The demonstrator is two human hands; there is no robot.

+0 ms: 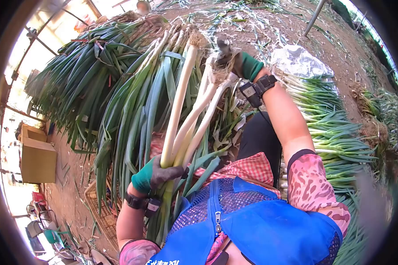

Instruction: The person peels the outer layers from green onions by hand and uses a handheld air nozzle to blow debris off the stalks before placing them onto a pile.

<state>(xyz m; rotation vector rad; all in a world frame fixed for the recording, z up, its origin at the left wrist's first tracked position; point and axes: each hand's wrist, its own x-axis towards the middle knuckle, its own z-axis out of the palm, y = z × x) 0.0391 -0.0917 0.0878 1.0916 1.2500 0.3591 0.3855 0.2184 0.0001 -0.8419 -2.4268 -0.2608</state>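
Several thick green onions (178, 106) with long white stalks slant up across my lap, their brown roots (198, 39) at the top. My left hand (160, 175), in a green and grey glove, wraps round them where the white turns to green. The leaves pass below that fist beside the blue vest. At the root ends is my right hand (231, 58), gloved alike, its fingers curled in and partly blurred. I cannot tell what lies between those fingers. Both wrists carry dark straps with small boxes.
A large heap of untrimmed green onions (88, 79) lies at left, with a plastic crate (102, 207) below it. Cleaned green onions (329, 128) are stacked at right beside a silvery sheet (300, 61). Peelings litter the soil; a cardboard box (39, 154) stands far left.
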